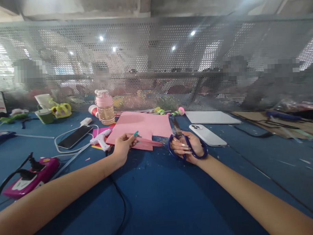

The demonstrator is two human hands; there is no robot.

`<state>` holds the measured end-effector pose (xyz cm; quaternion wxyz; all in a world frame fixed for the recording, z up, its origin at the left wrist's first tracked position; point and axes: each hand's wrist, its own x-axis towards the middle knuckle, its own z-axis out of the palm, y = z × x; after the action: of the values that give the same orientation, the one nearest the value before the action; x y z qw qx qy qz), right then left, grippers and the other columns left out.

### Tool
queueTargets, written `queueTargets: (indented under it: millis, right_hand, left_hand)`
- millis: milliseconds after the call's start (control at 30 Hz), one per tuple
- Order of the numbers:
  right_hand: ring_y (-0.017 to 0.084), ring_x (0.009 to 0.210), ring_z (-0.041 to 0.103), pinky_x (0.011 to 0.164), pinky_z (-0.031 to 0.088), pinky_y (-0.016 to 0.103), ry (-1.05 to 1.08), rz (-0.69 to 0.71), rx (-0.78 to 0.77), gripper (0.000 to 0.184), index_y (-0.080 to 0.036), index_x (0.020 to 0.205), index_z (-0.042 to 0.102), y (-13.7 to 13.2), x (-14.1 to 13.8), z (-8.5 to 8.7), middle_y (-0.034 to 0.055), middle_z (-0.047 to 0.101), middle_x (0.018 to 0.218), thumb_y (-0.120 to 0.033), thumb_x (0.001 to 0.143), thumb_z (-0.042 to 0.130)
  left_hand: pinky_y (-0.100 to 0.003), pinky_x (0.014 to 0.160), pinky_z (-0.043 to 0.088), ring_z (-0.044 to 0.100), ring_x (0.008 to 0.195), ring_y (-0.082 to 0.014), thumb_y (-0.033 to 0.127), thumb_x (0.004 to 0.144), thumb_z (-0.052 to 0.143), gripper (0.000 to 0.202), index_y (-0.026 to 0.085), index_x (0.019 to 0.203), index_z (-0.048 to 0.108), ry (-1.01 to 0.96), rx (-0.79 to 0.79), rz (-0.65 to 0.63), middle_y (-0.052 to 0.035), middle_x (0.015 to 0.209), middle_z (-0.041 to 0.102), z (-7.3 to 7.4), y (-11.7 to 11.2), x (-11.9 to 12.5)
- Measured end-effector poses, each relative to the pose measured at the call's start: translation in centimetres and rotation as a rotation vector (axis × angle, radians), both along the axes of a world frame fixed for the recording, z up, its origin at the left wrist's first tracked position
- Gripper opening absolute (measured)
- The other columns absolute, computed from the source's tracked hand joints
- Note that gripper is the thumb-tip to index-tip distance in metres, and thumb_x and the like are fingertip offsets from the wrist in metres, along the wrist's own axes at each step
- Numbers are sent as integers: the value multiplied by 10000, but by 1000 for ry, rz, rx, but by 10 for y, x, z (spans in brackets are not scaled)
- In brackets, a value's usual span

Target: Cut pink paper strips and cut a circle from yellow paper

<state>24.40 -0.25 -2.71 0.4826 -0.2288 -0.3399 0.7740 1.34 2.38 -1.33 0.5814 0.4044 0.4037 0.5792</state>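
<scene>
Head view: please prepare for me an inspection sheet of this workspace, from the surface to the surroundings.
Surface: blue tabletop, small scraps scattered at right.
Job's things: pink paper sheet lying flat; pink paper piece and blue-handled scissors, both in hand.
Clutter: white glue gun, black smartphone, white smartphone, pink-topped bottle, magenta power strip.
Hands: left hand pinches the paper piece; right hand grips the scissors, blades pointing away from the person.
Cables: black cord near the left forearm; white cable beside the black smartphone.
Surroundings: perforated screen behind; shapes beyond are blurred.
</scene>
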Motion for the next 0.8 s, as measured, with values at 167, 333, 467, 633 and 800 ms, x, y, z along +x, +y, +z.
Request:
queueTargets:
  millis: [167, 333, 467, 633, 800]
  right_hand:
    - [51, 324, 363, 302, 329, 136, -41, -132, 6, 285, -164, 529, 480, 0, -6, 2, -43, 428, 406, -342, 752, 495]
    - [140, 545, 615, 507, 511, 249, -147, -331, 7, 193, -182, 621, 537, -6, -20, 7, 4, 626, 597, -342, 702, 611]
    - [197, 692, 657, 632, 530, 343, -173, -363, 92, 204, -203, 755, 591, -16, -35, 12, 10, 672, 680, -361, 652, 670]
    - [209, 740, 656, 715, 522, 351, -258, -351, 106, 193, -150, 696, 649, -17, -41, 9, 57, 701, 732, -278, 575, 726]
    - [199, 710, 657, 679, 534, 325, -216, -355, 79, 118, -146, 622, 654, -16, -37, 8, 45, 703, 701, -228, 553, 703]
  left_hand:
    - [-94, 449, 424, 512, 435, -23, 41, 619, 667, 270, 129, 459, 468, -123, -56, 21, 42, 443, 524, 3, 0, 2]
    - [-72, 470, 456, 533, 456, -18, -29, 684, 575, 258, 127, 493, 497, -203, -119, 27, 31, 492, 547, 5, -1, 4]
    - [-72, 480, 464, 542, 461, -21, -43, 697, 556, 265, 128, 503, 499, -233, -132, 36, 33, 498, 546, 5, -2, 6]
    - [-96, 530, 481, 562, 487, -31, -40, 674, 590, 217, 120, 542, 525, -220, -100, 3, 33, 522, 568, 5, -4, 6]
    - [-113, 522, 487, 582, 490, -44, -6, 683, 605, 148, 109, 602, 561, -180, -46, -90, 16, 556, 612, 7, -10, 6]
